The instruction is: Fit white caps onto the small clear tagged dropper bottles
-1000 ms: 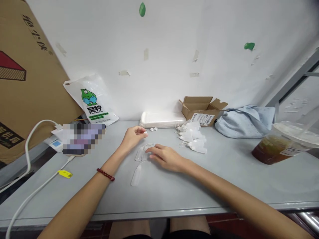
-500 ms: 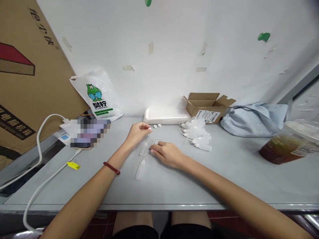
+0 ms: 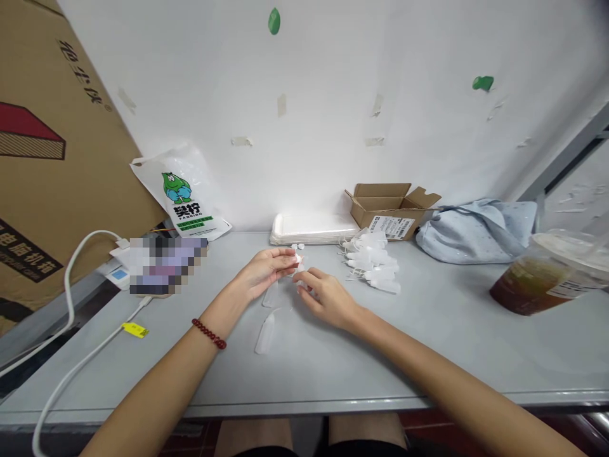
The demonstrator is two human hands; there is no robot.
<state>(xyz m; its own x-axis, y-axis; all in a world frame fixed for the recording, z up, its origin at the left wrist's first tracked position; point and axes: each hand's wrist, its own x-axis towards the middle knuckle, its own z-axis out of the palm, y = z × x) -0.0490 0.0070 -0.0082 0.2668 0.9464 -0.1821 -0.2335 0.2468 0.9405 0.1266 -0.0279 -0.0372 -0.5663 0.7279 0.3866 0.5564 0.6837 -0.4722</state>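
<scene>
My left hand (image 3: 269, 270) is closed in a pinch on a small white cap-like piece (image 3: 298, 258). Right beside it, my right hand (image 3: 328, 297) has its fingers curled and pinched at a small translucent plastic bottle (image 3: 301, 270), largely hidden by the fingers. Below the left fingers lies another translucent bottle (image 3: 270, 296); a further slim bottle (image 3: 264, 334) with a thin strap rests nearer the front. Small white pieces (image 3: 297, 246) sit just behind my hands. To the right is a pile of similar translucent bottles (image 3: 373, 259).
Against the wall are a stack of white trays (image 3: 314, 228), an open cardboard box (image 3: 392, 219) and a light-blue cloth bag (image 3: 476, 231). A drink cup (image 3: 533, 279) stands at right. A phone (image 3: 174, 266), white cable (image 3: 99, 355) and plastic bag (image 3: 183, 197) are at left.
My left hand has moved right with the small white piece, and my right hand has lifted a little to meet it. The view has tilted slightly upward.
</scene>
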